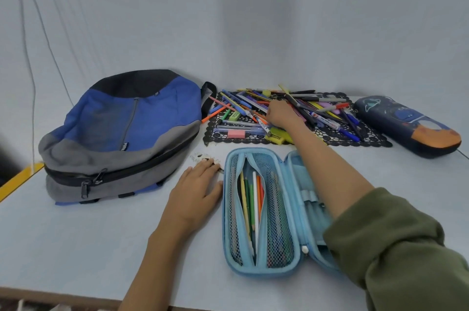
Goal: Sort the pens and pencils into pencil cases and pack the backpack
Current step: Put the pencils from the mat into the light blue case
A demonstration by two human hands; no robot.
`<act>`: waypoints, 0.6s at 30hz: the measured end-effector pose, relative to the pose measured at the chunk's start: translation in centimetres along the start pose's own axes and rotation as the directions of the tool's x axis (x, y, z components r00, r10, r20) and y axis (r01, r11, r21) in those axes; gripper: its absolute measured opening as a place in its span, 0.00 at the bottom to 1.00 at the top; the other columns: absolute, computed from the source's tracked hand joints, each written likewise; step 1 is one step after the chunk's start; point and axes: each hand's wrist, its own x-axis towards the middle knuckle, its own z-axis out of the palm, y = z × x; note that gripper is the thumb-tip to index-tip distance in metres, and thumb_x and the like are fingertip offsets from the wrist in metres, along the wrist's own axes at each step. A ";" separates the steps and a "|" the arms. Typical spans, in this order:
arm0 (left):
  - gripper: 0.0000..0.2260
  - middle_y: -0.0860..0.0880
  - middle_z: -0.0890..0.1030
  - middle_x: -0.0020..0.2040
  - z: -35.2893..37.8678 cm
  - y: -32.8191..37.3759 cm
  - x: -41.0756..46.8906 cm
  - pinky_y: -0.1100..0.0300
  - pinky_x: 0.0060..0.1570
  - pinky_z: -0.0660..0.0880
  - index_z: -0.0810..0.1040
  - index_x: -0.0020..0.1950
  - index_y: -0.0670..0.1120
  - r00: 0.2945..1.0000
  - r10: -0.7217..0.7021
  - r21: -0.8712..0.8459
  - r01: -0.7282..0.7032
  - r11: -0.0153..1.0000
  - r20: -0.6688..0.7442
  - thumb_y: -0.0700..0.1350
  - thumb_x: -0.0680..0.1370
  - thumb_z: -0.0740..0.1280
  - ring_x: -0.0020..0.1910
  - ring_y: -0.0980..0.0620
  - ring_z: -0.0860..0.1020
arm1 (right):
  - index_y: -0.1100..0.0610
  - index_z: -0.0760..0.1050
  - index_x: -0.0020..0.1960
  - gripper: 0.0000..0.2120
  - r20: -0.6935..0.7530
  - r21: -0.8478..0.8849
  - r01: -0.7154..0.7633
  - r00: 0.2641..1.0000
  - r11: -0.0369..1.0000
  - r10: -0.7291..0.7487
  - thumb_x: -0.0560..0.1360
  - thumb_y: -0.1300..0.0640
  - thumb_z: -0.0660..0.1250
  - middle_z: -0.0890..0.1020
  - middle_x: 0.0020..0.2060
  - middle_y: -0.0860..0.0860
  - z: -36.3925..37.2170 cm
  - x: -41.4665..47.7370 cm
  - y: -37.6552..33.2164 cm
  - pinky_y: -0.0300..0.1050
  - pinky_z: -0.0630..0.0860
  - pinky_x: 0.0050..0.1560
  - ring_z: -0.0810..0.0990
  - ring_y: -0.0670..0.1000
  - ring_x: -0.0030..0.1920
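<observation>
Pencil case (225, 222) open, long axis near-to-far

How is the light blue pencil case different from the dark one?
The light blue case lies open; the dark case is shut. The light blue case shows pencils in its mesh pocket; the dark case's inside is hidden. The light blue case is plain, while the dark case has a space picture with orange at one end. Both are long, rounded cases lying on the table.
</observation>
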 end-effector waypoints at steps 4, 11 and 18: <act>0.30 0.54 0.61 0.77 0.1 0.0 0.0 0.63 0.74 0.46 0.64 0.75 0.51 1.000 0.001 -0.004 -0.002 1.000 -0.010 0.60 0.76 0.47 0.76 0.59 0.56 | 0.57 0.62 0.32 0.15 0.086 0.105 -0.025 0.996 0.994 0.016 0.76 0.62 0.63 0.69 0.30 0.53 -0.9 0.5 0.6 0.43 0.61 0.28 0.66 0.49 0.29; 0.32 0.55 0.60 0.77 0.2 -0.1 0.0 0.63 0.74 0.45 0.63 0.76 0.52 1.000 -0.004 0.001 0.004 1.000 -0.007 0.63 0.75 0.45 0.76 0.60 0.54 | 0.59 0.68 0.43 0.08 -0.059 0.400 -0.092 0.990 0.912 0.125 0.79 0.58 0.55 0.72 0.37 0.55 -0.8 1.6 1.0 0.44 0.65 0.37 0.70 0.54 0.37; 0.33 0.56 0.61 0.76 0.0 0.0 0.0 0.65 0.73 0.45 0.64 0.75 0.53 1.000 -0.012 -0.009 0.012 1.000 -0.018 0.64 0.74 0.44 0.75 0.60 0.56 | 0.61 0.76 0.48 0.12 -0.110 0.390 0.056 0.994 0.919 -0.013 0.79 0.56 0.56 0.78 0.39 0.57 -1.1 1.7 -2.2 0.46 0.69 0.40 0.76 0.56 0.41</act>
